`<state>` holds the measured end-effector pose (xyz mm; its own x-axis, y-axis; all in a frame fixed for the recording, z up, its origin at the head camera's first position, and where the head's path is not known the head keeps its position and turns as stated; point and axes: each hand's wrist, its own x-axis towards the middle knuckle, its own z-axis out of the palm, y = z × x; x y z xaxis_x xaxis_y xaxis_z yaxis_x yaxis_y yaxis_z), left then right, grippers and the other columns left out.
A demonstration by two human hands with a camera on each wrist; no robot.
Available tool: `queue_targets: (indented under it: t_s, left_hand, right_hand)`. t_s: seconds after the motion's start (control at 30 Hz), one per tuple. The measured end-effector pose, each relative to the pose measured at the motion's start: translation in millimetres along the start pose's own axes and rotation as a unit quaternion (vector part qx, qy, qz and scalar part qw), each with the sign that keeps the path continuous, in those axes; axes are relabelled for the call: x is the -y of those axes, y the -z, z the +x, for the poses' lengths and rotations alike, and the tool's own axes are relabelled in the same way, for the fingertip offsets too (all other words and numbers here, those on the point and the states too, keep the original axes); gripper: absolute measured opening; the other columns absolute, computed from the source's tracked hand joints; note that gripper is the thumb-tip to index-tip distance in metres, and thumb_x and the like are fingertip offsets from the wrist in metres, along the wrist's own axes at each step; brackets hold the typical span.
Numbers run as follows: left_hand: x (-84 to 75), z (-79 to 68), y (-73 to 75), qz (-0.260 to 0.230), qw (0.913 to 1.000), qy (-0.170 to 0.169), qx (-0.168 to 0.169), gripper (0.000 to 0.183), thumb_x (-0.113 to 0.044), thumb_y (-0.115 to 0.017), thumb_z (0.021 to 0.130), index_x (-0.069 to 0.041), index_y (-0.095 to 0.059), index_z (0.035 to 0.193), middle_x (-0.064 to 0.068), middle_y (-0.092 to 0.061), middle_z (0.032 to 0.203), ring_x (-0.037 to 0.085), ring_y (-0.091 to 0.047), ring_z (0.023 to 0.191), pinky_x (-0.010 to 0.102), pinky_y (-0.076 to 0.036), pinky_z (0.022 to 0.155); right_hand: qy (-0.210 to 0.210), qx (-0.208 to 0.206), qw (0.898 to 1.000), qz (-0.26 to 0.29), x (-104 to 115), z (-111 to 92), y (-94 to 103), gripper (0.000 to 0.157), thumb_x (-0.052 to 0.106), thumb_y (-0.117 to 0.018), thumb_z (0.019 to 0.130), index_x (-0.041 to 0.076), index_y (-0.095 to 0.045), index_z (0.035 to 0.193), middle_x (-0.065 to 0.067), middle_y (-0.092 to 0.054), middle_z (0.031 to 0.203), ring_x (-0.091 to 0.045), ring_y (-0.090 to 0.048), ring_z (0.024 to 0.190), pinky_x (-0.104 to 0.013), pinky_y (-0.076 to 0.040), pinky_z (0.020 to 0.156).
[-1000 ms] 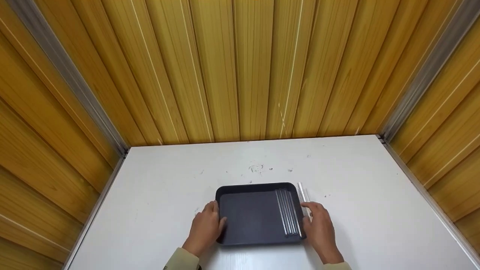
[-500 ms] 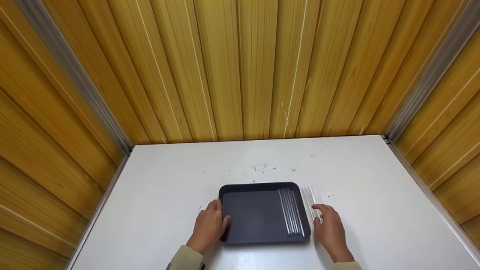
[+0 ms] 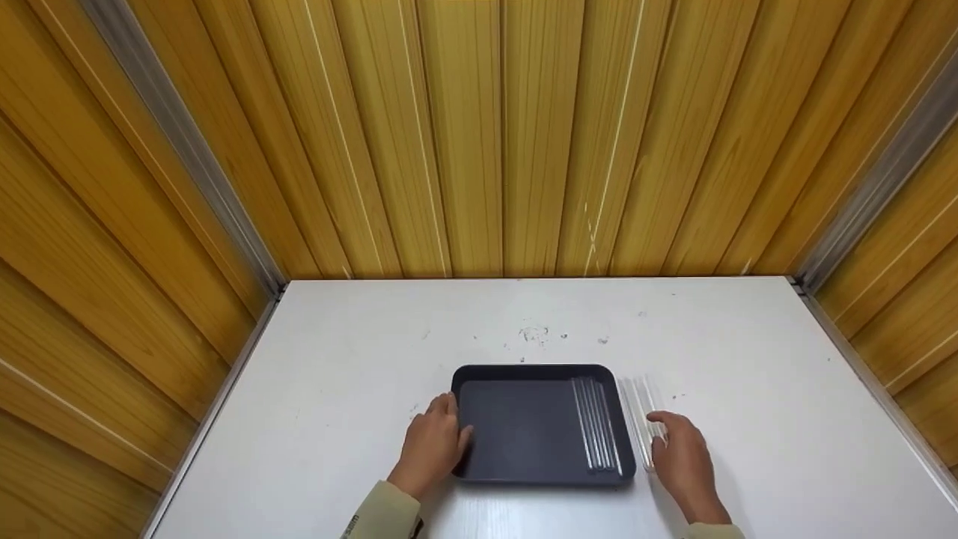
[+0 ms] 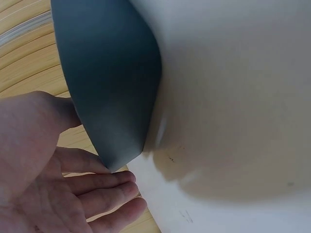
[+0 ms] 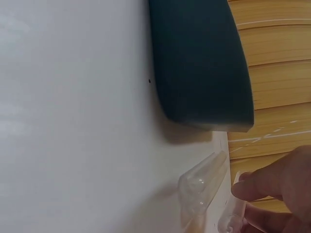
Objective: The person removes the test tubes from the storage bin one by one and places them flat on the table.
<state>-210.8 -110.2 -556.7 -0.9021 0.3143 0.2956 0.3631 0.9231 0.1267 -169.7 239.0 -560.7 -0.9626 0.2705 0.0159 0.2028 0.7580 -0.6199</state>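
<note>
A dark shallow rectangular tray (image 3: 516, 430) sits on the white table. My left hand (image 3: 430, 449) grips its left rim, thumb over the inside and fingers along the outer wall. Several slim clear tubes (image 3: 595, 423) lie side by side along the tray's right inner side. More clear tubes (image 3: 635, 412) lie on the table just right of the tray. My right hand (image 3: 685, 460) pinches one clear tube (image 5: 231, 216) between thumb and fingers, as the right wrist view shows. Part of that tube is hidden behind the fingers. A neighbouring tube (image 5: 200, 187) shows its rounded end.
The white tabletop (image 3: 359, 359) has small dark marks (image 3: 534, 335) behind the tray. Yellow wood-patterned panels (image 3: 524, 150) with grey metal corner posts (image 3: 217, 172) stand at the back and on both sides.
My right hand has moved right, away from the tray's right wall, and more clear tubes show between it and the tray. My left hand stays on the rim. The head view has shifted slightly.
</note>
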Motion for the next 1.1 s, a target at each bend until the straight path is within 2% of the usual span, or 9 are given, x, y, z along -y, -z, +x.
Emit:
queue_targets:
  t_s: [0.23,0.6,0.87,0.97,1.1]
  left_hand:
    - [1.1,-1.1,-1.2,0.004,0.9999,0.008,0.008,0.060,-0.031,-0.070,0.088,0.013,-0.055,0.126,0.021,-0.063,0.116,0.031,-0.069,0.088,0.041,-0.057,0.073]
    - [-0.2,-1.1,-0.1,0.008,0.9999,0.005,0.004,0.059,-0.031,-0.070,0.088,0.012,-0.056,0.125,0.019,-0.064,0.113,0.029,-0.068,0.087,0.040,-0.057,0.073]
    - [-3.8,0.2,-0.6,0.019,0.9998,0.000,0.008,0.059,-0.031,-0.069,0.089,0.012,-0.055,0.126,0.020,-0.063,0.114,0.029,-0.068,0.085,0.040,-0.056,0.071]
    - [-2.9,-0.6,-1.3,0.020,0.9998,0.000,0.007,0.059,-0.030,-0.070,0.088,0.012,-0.055,0.126,0.020,-0.063,0.114,0.029,-0.068,0.084,0.039,-0.057,0.070]
    - [-1.3,-2.0,-2.0,0.019,0.9998,0.001,0.001,0.059,-0.030,-0.071,0.088,0.013,-0.056,0.125,0.020,-0.064,0.113,0.029,-0.069,0.081,0.039,-0.057,0.069]
  right_hand:
    - [-0.012,0.028,1.000,0.006,-5,5,-1.4,0.037,-0.005,-0.050,0.087,-0.003,-0.060,0.123,-0.031,-0.053,0.131,-0.042,-0.058,0.108,-0.056,-0.045,0.089]
    - [-0.030,0.029,0.999,0.009,-10,12,-8.0,0.037,-0.005,-0.046,0.089,-0.005,-0.058,0.124,-0.033,-0.052,0.131,-0.036,-0.059,0.100,-0.054,-0.046,0.087]
    - [-0.032,0.019,0.999,0.005,-13,13,-7.8,0.035,-0.003,-0.050,0.089,-0.005,-0.059,0.122,-0.028,-0.061,0.115,-0.025,-0.058,0.082,-0.035,-0.045,0.064]
    - [-0.029,0.019,0.999,0.008,-13,13,-8.0,0.034,-0.003,-0.051,0.088,-0.005,-0.060,0.121,-0.027,-0.061,0.114,-0.025,-0.058,0.082,-0.030,-0.043,0.062]
    - [-0.030,0.015,0.999,0.010,-13,14,-8.8,0.032,-0.003,-0.052,0.088,-0.004,-0.061,0.119,-0.025,-0.063,0.108,-0.025,-0.059,0.082,-0.029,-0.043,0.062]
